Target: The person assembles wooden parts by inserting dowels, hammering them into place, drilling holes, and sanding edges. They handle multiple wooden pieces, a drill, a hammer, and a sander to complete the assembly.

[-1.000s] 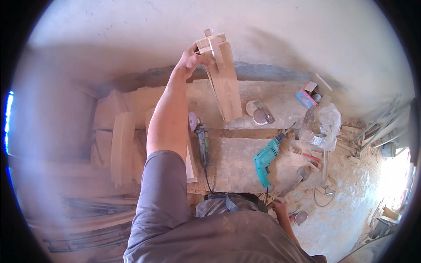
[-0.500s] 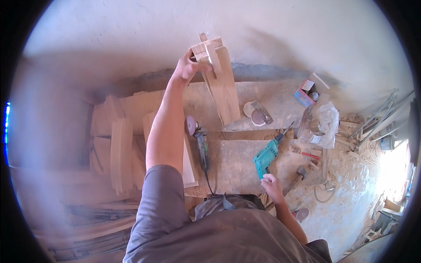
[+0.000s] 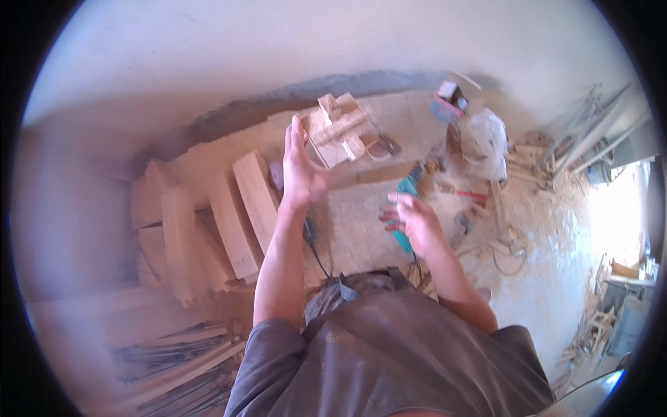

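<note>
A joined wooden piece (image 3: 335,132), with blocks and a strip across its upper end, stands on the bench at the far middle. My left hand (image 3: 302,172) is just to its left, fingers stretched up and thumb apart, with no grip on it visible. My right hand (image 3: 415,221) hovers over the green power drill (image 3: 408,183), its fingers spread and slightly blurred. It partly hides the drill's body and holds nothing that I can see. Behind my left forearm, an angle grinder (image 3: 310,229) lies mostly covered.
Thick wooden boards (image 3: 240,222) lie side by side on the left. At the back right are a small open box (image 3: 448,103) and a clear plastic bag (image 3: 485,142). A red-handled tool (image 3: 472,195) lies among wood scraps; long rods (image 3: 573,132) lean at the right.
My left hand has come off the wooden piece, which now stands upright on the bench. My right hand has let go of the drill's handle and risen over it. The view has shifted.
</note>
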The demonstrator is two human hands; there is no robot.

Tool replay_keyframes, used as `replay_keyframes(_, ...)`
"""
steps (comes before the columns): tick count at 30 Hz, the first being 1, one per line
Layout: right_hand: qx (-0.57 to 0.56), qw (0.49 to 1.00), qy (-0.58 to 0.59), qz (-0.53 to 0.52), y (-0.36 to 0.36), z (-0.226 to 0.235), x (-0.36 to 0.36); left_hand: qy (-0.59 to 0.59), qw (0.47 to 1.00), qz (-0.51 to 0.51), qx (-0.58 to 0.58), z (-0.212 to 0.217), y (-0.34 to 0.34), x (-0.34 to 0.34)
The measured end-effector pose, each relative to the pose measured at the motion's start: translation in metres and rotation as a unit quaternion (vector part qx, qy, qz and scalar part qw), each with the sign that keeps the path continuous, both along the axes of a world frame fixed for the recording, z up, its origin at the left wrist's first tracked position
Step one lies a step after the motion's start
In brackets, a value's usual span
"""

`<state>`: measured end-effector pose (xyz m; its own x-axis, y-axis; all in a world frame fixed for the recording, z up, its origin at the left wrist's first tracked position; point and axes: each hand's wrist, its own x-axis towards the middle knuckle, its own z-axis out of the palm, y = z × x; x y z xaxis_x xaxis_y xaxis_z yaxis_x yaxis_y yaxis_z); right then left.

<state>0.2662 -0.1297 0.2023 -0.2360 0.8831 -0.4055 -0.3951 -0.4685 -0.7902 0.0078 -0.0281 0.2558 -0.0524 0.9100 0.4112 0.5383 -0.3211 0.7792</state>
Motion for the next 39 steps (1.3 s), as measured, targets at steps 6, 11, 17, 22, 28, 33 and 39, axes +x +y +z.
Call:
replay_keyframes(6,-0.122,0.985,0.123,0.008,-0.027,0.010,0.031,0.094,0.974,-0.063,0.198,-0.098,-0.116,0.051)
replay_keyframes(11,-0.182,0.974,0.134,0.029,-0.081,-0.034,0.035,0.123,0.964,-0.076,0.222,-0.155,-0.183,0.059)
replay_keyframes(17,-0.189,0.976,0.108,-0.031,-0.113,-0.058,0.012,0.149,0.964,-0.076,0.208,-0.208,-0.221,0.051)
replay_keyframes(22,-0.164,0.983,0.084,-0.021,-0.126,-0.069,0.002,0.151,0.969,-0.068,0.181,-0.222,-0.239,0.049)
replay_keyframes(28,-0.163,0.982,0.091,-0.022,-0.134,-0.079,-0.005,0.141,0.972,-0.066,0.175,-0.233,-0.245,0.043)
replay_keyframes(33,-0.176,0.978,0.091,-0.068,-0.145,-0.103,-0.006,0.155,0.977,-0.086,0.119,-0.225,-0.258,0.039)
replay_keyframes(39,-0.199,0.971,0.058,-0.119,-0.159,-0.132,-0.008,0.068,0.998,0.001,-0.004,-0.200,-0.279,0.030)
